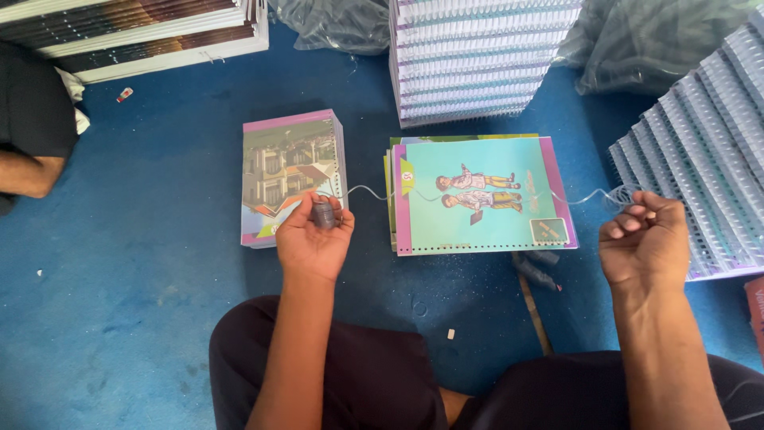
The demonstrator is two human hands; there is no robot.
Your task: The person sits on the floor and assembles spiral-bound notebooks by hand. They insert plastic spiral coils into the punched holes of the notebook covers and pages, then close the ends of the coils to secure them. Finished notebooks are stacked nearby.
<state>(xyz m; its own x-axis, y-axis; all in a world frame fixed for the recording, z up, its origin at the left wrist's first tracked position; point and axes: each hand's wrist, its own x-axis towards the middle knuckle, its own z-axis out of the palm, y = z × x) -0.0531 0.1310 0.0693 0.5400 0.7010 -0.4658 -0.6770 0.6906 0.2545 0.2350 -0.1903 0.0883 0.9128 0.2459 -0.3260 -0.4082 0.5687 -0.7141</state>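
Left hand (313, 239) grips a small grey spool (324, 214), right hand (645, 239) pinches clear wire (585, 197) stretched above the turquoise notebook (477, 195) on blue floor (135, 263).

My left hand (312, 239) pinches a small dark grey spool (324, 214); a clear plastic coil wire (368, 191) runs from it across the turquoise-covered punched notebook stack (477, 195) to my closed right hand (645, 239). A second notebook stack with a building picture (290, 175) lies on the blue carpet (135, 263) beside my left hand.
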